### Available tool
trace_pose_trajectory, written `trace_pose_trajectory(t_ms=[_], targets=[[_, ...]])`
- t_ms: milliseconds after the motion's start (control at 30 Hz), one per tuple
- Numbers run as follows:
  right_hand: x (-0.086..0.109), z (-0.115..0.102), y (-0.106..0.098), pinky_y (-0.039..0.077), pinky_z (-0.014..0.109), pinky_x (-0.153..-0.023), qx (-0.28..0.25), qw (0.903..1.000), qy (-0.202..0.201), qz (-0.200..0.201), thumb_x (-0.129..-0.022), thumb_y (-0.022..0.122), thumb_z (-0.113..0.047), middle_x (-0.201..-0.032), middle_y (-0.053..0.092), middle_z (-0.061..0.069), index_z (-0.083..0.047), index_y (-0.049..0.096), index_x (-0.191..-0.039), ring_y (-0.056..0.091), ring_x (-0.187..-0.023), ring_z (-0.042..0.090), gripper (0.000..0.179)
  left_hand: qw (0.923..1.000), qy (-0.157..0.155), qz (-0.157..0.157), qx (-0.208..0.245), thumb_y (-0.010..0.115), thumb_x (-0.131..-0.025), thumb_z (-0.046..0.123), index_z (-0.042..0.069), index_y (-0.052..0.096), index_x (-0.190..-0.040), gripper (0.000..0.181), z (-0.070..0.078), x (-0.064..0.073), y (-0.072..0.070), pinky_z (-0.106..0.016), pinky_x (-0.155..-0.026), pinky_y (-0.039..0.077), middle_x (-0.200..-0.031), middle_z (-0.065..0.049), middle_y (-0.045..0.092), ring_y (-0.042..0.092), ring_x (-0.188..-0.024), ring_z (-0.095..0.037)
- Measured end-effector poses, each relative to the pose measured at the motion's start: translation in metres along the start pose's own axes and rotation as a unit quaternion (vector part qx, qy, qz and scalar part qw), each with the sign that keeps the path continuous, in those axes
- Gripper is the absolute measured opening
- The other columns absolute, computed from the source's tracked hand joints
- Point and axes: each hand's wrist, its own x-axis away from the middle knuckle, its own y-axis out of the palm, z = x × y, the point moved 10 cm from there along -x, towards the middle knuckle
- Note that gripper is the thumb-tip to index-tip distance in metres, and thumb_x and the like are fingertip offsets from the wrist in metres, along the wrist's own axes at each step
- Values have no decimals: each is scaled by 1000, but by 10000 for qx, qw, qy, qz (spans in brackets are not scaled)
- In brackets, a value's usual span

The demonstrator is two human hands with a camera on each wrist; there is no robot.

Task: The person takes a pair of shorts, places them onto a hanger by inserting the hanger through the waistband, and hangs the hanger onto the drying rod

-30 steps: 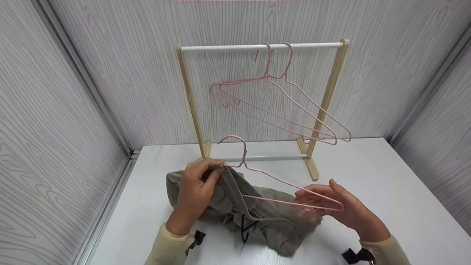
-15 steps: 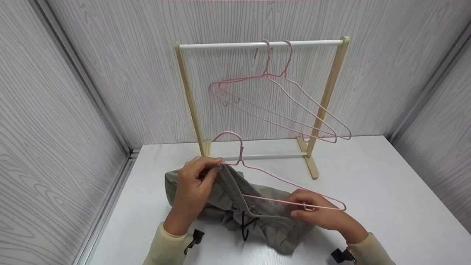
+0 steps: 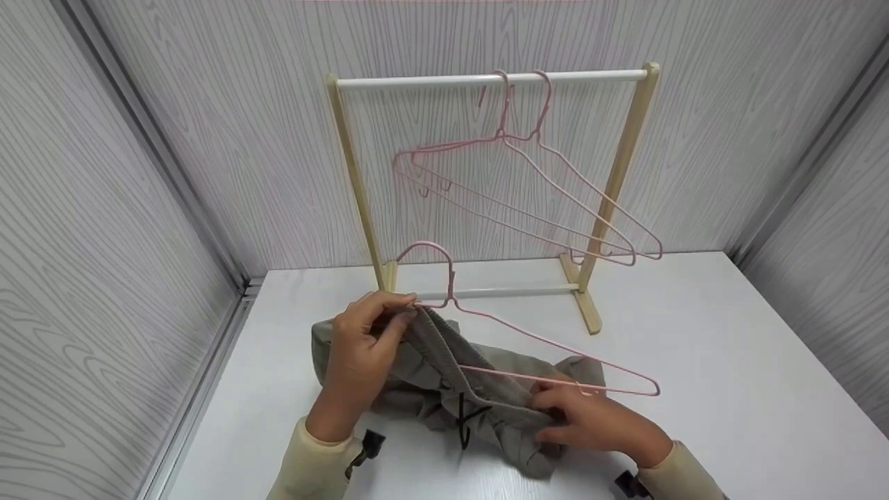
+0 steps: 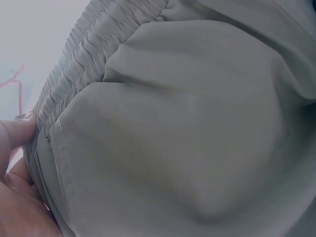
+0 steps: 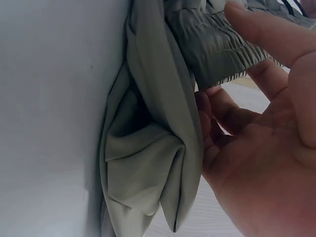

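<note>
Grey-green pants (image 3: 503,444) with a gathered elastic waistband (image 4: 98,54) and a black drawstring (image 3: 464,422) lie bunched on the table. My left hand (image 3: 362,351) pinches one end of the waistband together with the near shoulder of a pink wire hanger (image 3: 549,340). This hanger's left part is inside the waist opening, while its right corner sticks out beyond the cloth. My right hand (image 3: 590,420) reaches under the hanger's lower bar to the waistband's right end. In the right wrist view its thumb and fingers lie on either side of the band, with a gap showing.
A rack with wooden posts (image 3: 621,167) and a white rail (image 3: 430,81) stands behind the pants. Two more pink hangers (image 3: 542,173) hang from it. The white table (image 3: 694,361) is bounded by wood-patterned panels (image 3: 208,104) at the back and sides.
My right hand has moved left from the hanger's right corner to the waistband, its fingers going inside the opening. My left hand keeps its pinch; the held hanger has shifted slightly.
</note>
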Motion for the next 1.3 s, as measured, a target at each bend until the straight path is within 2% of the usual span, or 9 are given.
trace_pose_trajectory(t_ms=[233,467,600,700,767,867,1033,1167,1300], targets=[[3,5,-4,39,22,-70,233,9997,-7,-103,-92,89,-25,-89,48,-10,-23,58,-79,42,-83,2,33,10000,16,39,58,77,-99,-1,11,82,-115,20,-3,-1,-4,-19,-68,52,-100,1,78,61,-75,-9],[13,10,-28,40,21,-67,198,9997,155,60,-95,85,-30,-80,45,-11,-23,57,-74,42,-76,0,36,9999,25,158,66,76,-99,-1,9,81,-115,20,-7,-3,-11,-19,-66,51,-101,-2,79,60,-75,-8],[28,14,-49,44,23,-65,10,9984,541,185,-103,78,-37,-87,56,-12,-24,75,-97,49,-76,1,14,9999,-72,103,21,76,-100,-1,7,80,-117,19,-12,-4,-12,-18,-70,53,-106,-2,80,63,-79,-10],[36,12,-66,49,26,-67,0,9984,415,374,-106,74,-36,-97,66,-12,-27,77,-125,56,-82,3,21,9999,-135,75,-55,75,-100,0,9,81,-118,20,-14,-4,-13,-18,-70,53,-107,-2,80,63,-79,-10],[39,8,-76,52,26,-69,-31,9985,167,519,-106,74,-32,-100,71,-13,-28,75,-133,59,-84,3,27,9998,-145,73,-80,75,-101,0,11,81,-118,22,-16,-4,-14,-18,-69,52,-106,-2,80,62,-77,-10],[41,1,-87,54,27,-68,-206,9976,-225,624,-106,74,-23,-95,73,-12,-28,77,-124,60,-82,2,19,9999,-134,69,-65,75,-101,2,13,81,-119,22,-18,-4,-14,-18,-66,52,-105,-1,80,61,-74,-10],[47,-4,-96,52,26,-64,-339,9965,-330,695,-105,75,-20,-88,67,-11,-28,74,-103,55,-77,0,9,9998,-181,97,-41,74,-102,3,14,81,-119,21,-21,-4,-16,-19,-64,51,-103,0,80,59,-71,-10],[53,-11,-105,48,26,-65,-213,9949,-393,900,-104,77,-21,-80,56,-10,-29,66,-88,49,-75,0,21,9995,-272,135,-91,74,-103,3,14,81,-118,21,-23,-5,-19,-19,-63,49,-102,-1,80,57,-71,-9],[57,-23,-113,50,28,-71,-191,9922,-595,1079,-103,78,-16,-82,61,-10,-29,71,-93,53,-78,3,18,9993,-319,141,-123,73,-103,4,13,81,-119,20,-25,-6,-22,-20,-62,48,-103,-1,80,56,-70,-9]])
